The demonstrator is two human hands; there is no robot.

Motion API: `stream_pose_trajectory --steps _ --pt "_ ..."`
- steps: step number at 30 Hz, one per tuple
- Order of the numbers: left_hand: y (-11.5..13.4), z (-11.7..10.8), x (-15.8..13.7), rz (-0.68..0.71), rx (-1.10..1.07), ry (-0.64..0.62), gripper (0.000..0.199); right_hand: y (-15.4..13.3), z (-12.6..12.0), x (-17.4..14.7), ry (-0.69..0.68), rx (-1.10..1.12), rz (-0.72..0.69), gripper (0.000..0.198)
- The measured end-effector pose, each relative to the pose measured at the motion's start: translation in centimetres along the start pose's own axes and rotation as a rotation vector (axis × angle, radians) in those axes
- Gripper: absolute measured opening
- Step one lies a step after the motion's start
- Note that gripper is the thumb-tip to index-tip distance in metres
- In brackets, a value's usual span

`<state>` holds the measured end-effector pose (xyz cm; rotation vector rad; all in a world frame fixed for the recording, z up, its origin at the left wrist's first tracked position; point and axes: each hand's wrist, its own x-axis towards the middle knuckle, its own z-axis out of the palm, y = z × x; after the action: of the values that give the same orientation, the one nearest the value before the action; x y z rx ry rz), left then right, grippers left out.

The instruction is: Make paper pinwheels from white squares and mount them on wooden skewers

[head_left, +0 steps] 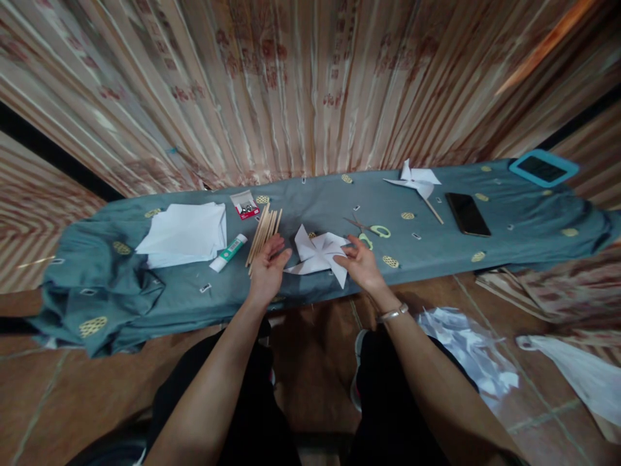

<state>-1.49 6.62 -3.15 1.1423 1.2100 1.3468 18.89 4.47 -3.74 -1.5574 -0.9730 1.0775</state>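
Observation:
A white paper pinwheel with folded blades lies low over the cloth in front of me. My right hand pinches its right side between thumb and fingers. To the left of the pinwheel, my left hand is open, fingers curved and thumb apart, with nothing visible in it. Just behind that hand lies a bundle of thin wooden sticks. Scissors with green handles rest beyond my right hand, one handle loop close to its fingers.
White paper sheets, a glue stick and a small red box of metal pins lie left. At right are a pinwheel on a stick, a phone and a blue-framed device. A bag of paper scraps sits on the floor.

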Motion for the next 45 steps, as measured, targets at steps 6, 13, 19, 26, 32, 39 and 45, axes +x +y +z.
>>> stream_pose_trajectory --steps 6,13,19,26,32,39,45 --pt "0.9 -0.2 -0.5 -0.077 -0.114 0.066 0.05 -1.0 -0.1 -0.2 0.091 0.403 0.105 0.065" --pt "1.7 -0.2 -1.1 -0.273 -0.312 0.059 0.042 -1.9 -0.3 -0.1 0.116 0.513 0.154 0.046" --pt "2.0 0.3 -2.0 -0.427 -0.403 -0.048 0.037 -2.9 -0.9 -1.0 0.027 0.528 0.203 0.039" --pt "3.1 1.1 -3.8 -0.534 -0.43 -0.375 0.044 -3.4 -1.3 -2.1 -0.133 0.491 0.106 0.051" --pt "3.2 1.5 -3.8 -0.531 -0.483 -0.34 0.039 -3.3 -1.2 -2.8 -0.223 0.445 0.026 0.05" --pt "2.5 1.6 -3.8 -0.524 -0.384 -0.251 0.039 -2.6 -1.0 -2.9 -0.298 0.392 -0.022 0.05" --pt "2.3 1.7 -4.0 -0.453 -0.323 -0.209 0.036 -2.9 -1.0 -3.0 -0.355 0.334 0.003 0.062"
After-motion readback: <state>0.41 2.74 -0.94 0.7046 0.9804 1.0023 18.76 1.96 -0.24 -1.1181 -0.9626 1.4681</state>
